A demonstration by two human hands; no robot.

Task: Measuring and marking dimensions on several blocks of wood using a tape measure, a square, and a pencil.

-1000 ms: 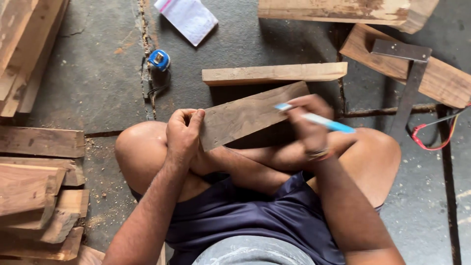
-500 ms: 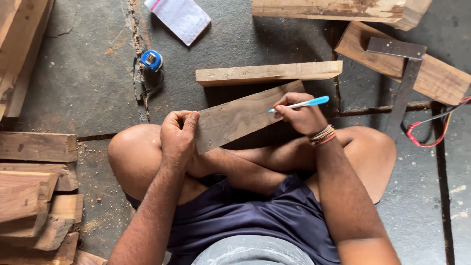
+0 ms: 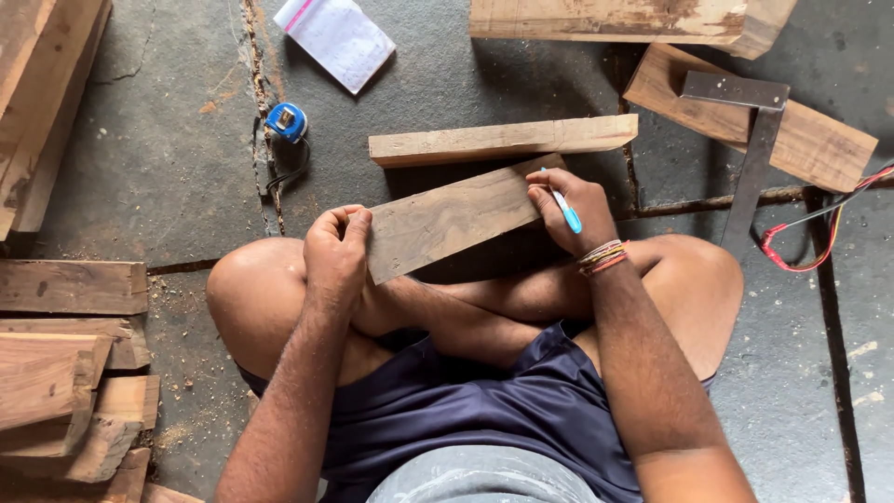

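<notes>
I sit cross-legged on a stone floor with a short brown wooden board (image 3: 453, 220) tilted across my lap. My left hand (image 3: 336, 250) grips the board's near left end. My right hand (image 3: 571, 212) holds the board's far right end, with a blue and white pen (image 3: 562, 209) pinned between its fingers, tip pointing away from me. Several coloured bands circle my right wrist.
A paler wood strip (image 3: 503, 139) lies just beyond the board. A blue tape measure (image 3: 286, 121) and a white notepad (image 3: 339, 37) sit at upper left. A metal try square (image 3: 748, 154) rests on planks at right, beside red wire (image 3: 799, 242). Stacked offcuts (image 3: 65, 373) fill the left.
My right hand turned the pen from lying sideways over the board to pointing away, and settled on the board's right end. The left hand kept its grip.
</notes>
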